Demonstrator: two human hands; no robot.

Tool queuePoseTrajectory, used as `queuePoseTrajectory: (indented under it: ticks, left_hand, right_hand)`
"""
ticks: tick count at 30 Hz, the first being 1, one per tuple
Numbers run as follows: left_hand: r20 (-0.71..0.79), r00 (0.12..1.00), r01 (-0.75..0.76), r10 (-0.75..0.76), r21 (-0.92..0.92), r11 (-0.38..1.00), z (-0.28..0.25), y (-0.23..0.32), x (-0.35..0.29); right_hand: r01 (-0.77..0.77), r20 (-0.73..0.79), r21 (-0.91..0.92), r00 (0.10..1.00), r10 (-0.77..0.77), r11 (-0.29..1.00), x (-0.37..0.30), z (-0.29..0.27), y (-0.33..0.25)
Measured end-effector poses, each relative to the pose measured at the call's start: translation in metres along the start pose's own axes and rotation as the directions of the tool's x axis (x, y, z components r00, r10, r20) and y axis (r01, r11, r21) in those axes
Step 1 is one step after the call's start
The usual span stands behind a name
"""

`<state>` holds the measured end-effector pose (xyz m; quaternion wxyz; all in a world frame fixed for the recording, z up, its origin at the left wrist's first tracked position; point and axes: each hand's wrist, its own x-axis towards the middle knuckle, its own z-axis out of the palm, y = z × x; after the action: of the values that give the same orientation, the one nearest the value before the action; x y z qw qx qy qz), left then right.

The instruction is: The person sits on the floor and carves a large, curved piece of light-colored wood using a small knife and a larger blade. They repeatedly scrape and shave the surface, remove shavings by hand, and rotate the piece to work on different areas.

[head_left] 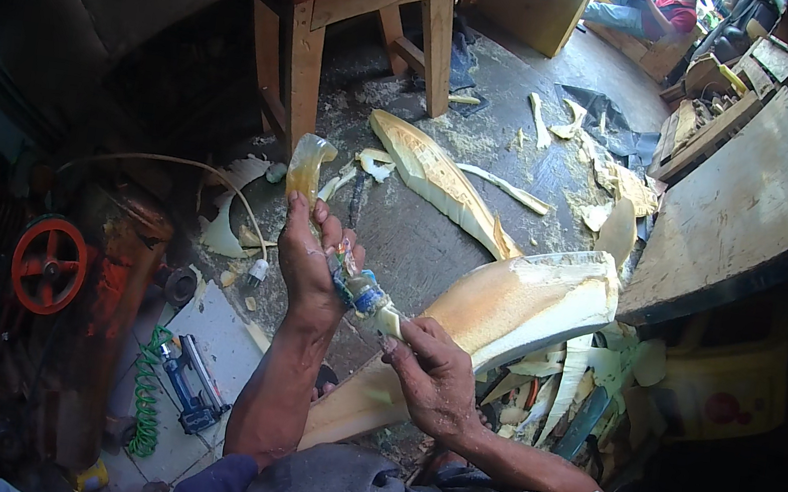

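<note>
My left hand (311,249) is raised in front of me, its fingers closed round an amber, translucent curved piece (305,168) that hooks over at the top; its kind is unclear. From beside that palm a slim bundle wrapped in clear and blue plastic (362,292) slants down to my right hand (437,373). There, my right thumb and fingers pinch its whitish end; what is inside the wrap cannot be made out. Beneath both hands a long, shaped block of yellowish foam (506,307) lies slantwise from my lap toward the right.
A carved foam slab (434,176) and foam offcuts litter the floor near a wooden stool (360,20). On the left are a machine with a red handwheel (50,264), a blue air tool (191,389) and its green coiled hose (148,393). A curved board (746,215) stands right. Another person (653,16) sits far off.
</note>
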<state>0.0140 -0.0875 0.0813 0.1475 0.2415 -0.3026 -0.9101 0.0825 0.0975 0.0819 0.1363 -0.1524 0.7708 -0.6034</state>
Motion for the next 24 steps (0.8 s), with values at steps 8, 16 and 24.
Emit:
queuePoseTrajectory:
  ticks: [8, 16, 24]
  left_hand:
    - [-0.031, 0.986, -0.156, 0.162, 0.141, 0.978, -0.001, -0.019, -0.002]
    - [0.254, 0.943, 0.233, -0.216, -0.042, 0.972, 0.005, -0.065, -0.015]
    - [0.305, 0.906, 0.262, -0.293, 0.141, 0.955, 0.012, -0.093, -0.035]
  right_hand:
    - [-0.355, 0.414, 0.842, 0.908, -0.064, 0.407, 0.009, -0.032, 0.02]
    - [-0.036, -0.169, 0.699, 0.962, 0.213, 0.714, -0.009, -0.142, 0.044]
    - [-0.33, -0.638, -0.251, 0.763, 0.1, 0.91, -0.01, -0.21, 0.094]
